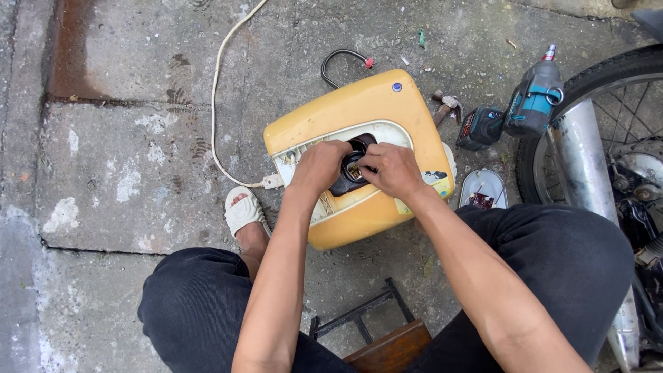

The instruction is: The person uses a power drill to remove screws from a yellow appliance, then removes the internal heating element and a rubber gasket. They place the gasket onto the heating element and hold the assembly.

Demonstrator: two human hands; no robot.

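My left hand (319,164) and right hand (392,168) pinch the black fitting (349,174) in the yellow cover (359,107). It sits seated but unfastened, I judge; the impact driver (521,109) lies right of the cover.

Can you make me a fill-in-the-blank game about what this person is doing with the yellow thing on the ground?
1. Both hands, the left hand and the right hand, rest on a black round part in the ____ cover.
2. The cordless power tool lies beside a motorbike ____.
3. The white cord lies on the ____ ground.

Missing words: yellow; wheel; concrete
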